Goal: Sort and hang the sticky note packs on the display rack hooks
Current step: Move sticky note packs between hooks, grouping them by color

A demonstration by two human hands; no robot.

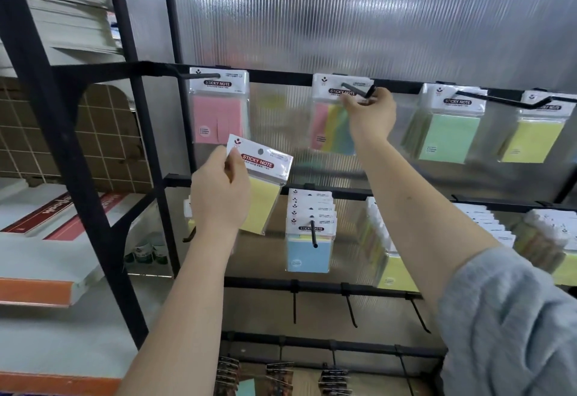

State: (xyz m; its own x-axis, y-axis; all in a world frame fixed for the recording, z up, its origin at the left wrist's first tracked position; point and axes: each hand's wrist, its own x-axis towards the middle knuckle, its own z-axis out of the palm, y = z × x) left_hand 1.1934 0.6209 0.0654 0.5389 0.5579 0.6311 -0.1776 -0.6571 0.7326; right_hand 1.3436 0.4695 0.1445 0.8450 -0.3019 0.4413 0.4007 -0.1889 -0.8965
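A left hand [218, 196] held a yellow sticky note pack [265, 189]; the right hand [370, 114] gripped a multicoloured pack [331, 127] on a hook [356, 89].

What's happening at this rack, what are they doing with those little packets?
A person is stocking sticky note packs on a display rack. The left hand holds a yellow pack, not yet hung. The right hand reaches up to the multicolour pack on a top-row hook, fingers at its header. Pink, green and yellow packs already hang along that row.
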